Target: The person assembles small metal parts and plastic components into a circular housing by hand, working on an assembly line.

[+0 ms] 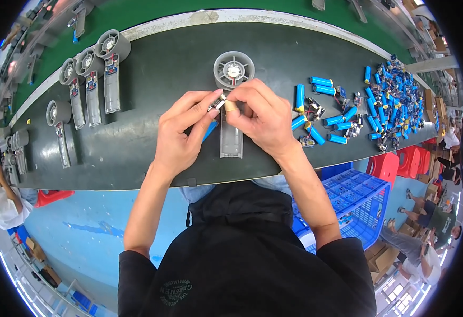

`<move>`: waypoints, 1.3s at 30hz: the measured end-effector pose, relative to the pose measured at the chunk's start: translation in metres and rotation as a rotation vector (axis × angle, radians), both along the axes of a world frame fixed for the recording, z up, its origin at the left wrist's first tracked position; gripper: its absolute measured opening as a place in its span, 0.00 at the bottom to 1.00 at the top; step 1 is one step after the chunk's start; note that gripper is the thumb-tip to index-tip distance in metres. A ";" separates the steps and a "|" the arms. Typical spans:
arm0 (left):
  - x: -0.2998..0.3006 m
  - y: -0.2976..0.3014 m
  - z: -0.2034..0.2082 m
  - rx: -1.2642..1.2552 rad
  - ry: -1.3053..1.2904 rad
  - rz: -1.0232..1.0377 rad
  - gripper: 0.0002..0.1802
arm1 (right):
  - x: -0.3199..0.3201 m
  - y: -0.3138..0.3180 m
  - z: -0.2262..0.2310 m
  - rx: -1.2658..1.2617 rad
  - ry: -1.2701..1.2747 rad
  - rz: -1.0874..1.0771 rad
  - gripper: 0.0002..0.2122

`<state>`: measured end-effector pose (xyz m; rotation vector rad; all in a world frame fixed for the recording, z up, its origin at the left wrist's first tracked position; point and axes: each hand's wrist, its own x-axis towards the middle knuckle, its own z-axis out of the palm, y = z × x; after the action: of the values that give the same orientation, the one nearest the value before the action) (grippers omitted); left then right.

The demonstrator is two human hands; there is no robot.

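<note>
Between the fingers of my left hand (181,127) is a small circuit board (216,103), tilted up. A blue cylindrical battery (210,130) shows just below it, partly covered by that hand. My right hand (266,119) is closed in a pinch against the board's right end, with a tan finger cot (231,106) on one finger. What lies in this pinch is too small to tell. Beneath both hands lies a grey fan housing (234,68), its round fan end away from me and its open handle (231,143) toward me. The hands hide the handle's upper part.
Loose blue batteries with boards (324,90) lie to the right, beside a large heap of them (392,105). Several grey fan housings (89,63) rest on the left of the dark table (163,53). A blue crate (358,195) and red stools (408,161) stand below the right side.
</note>
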<state>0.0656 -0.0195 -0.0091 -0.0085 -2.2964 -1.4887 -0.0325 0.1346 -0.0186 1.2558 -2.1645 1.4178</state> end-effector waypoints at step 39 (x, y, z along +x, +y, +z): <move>-0.223 -0.126 -0.003 -0.217 -0.001 0.419 0.25 | -0.248 0.024 0.023 0.017 -0.829 -0.298 0.16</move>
<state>-0.1573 -0.1451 -0.0117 0.3872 -2.2698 -1.0272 -0.2804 0.1586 0.0042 0.3012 -2.6916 2.0000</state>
